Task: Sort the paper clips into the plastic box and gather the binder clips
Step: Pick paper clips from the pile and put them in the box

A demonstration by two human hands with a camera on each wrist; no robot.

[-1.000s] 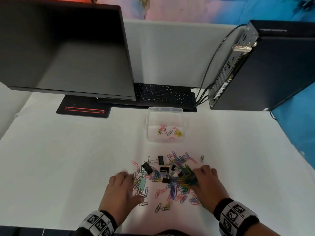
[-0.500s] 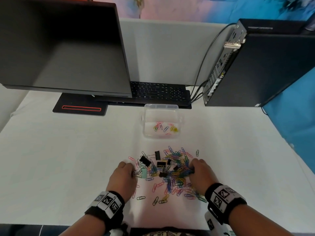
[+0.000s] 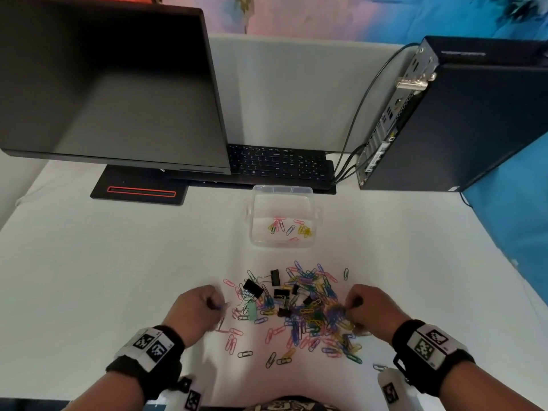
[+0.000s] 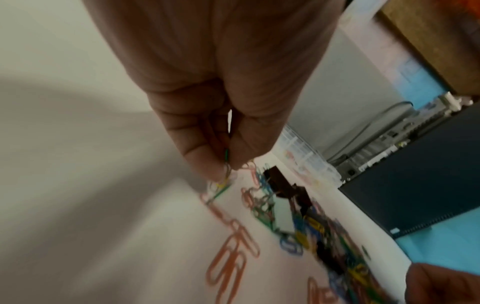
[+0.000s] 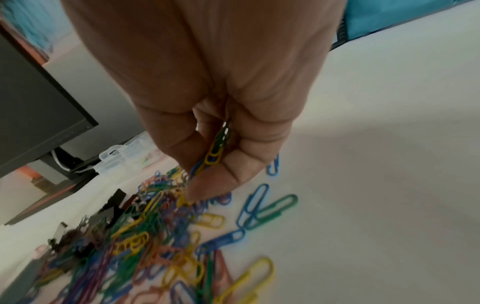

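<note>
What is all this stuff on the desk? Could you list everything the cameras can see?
paper clips: many, mixed colours, heaped on the table between the hands
paper clips in the box: a handful, pink, yellow, blue, green
binder clips: several, black, in the far part of the heap; exact count unclear
plastic box: one, clear, open, beyond the heap
table: one, white
monitor: one, black, far left, screen dark
keyboard: one, black, behind the box
computer tower: one, black, far right, cables plugged in
wristbands: two, black with printed markers
left hand: pinches a few clips at the heap's left edge
right hand: pinches a bunch of clips at the right edge
</note>
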